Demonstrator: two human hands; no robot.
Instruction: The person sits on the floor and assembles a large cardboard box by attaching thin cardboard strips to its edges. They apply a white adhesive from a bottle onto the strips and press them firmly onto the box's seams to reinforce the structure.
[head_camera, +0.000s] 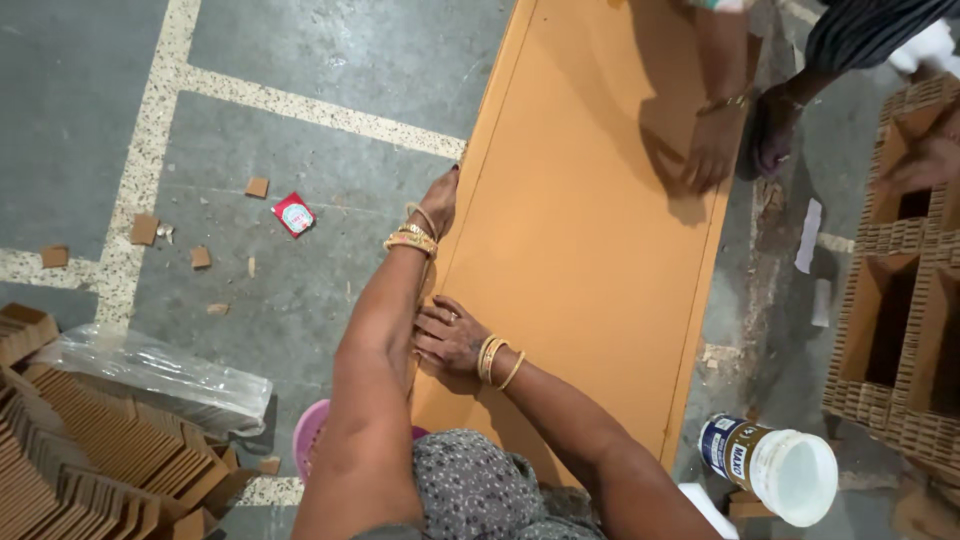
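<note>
Head view: we pressed left hand and right hand open, flat, gripping nothing, along the nine-o'clock edge of the cardboard sheet, judged light, stiff, crease-prone, best held by its edges.

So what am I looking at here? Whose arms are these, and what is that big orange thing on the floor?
There is no machine here: the one picture comes from a camera worn on a person's head, looking down at their own bare arms. The orange thing is a long flat board lying on a grey floor. The left hand presses its near long edge, farther up; the right hand rests flat on the same edge, closer in. Neither grips anything. Across the board, a co-worker's hand presses the other side. Around it lie a white tub, a stack of cardboard pieces, a plastic bag and a small red packet.
</note>
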